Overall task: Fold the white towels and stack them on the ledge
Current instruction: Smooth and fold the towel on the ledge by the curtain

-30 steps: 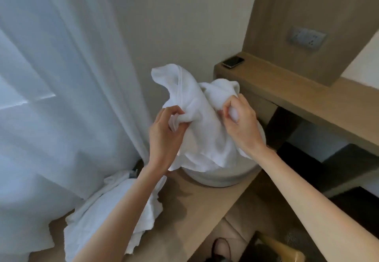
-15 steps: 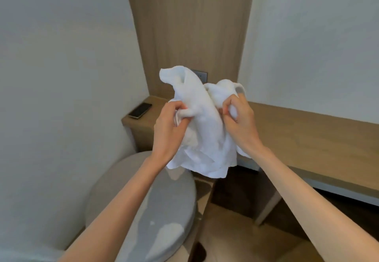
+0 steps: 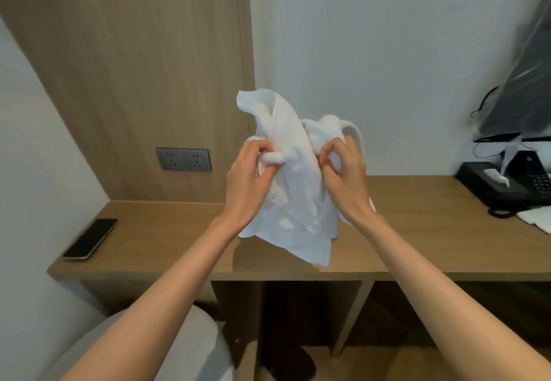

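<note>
Head view, left hand point(image 3: 250, 181): fingers were curled into a bunched fold of the white towel point(image 3: 295, 190), which was pinched tight.
Head view, right hand point(image 3: 343, 178): another bunch was gripped by bent fingers, near the left hand.
Towel: soft, crumpled terry was held up above the ledge point(image 3: 167, 231), a loose corner hanging over its front edge.
Ledge: flat, wood-grained and straight-edged.
Room: a smartphone point(image 3: 89, 239) at the left end and a black telephone point(image 3: 533, 181) at the right were both seen well apart from the towel.
</note>
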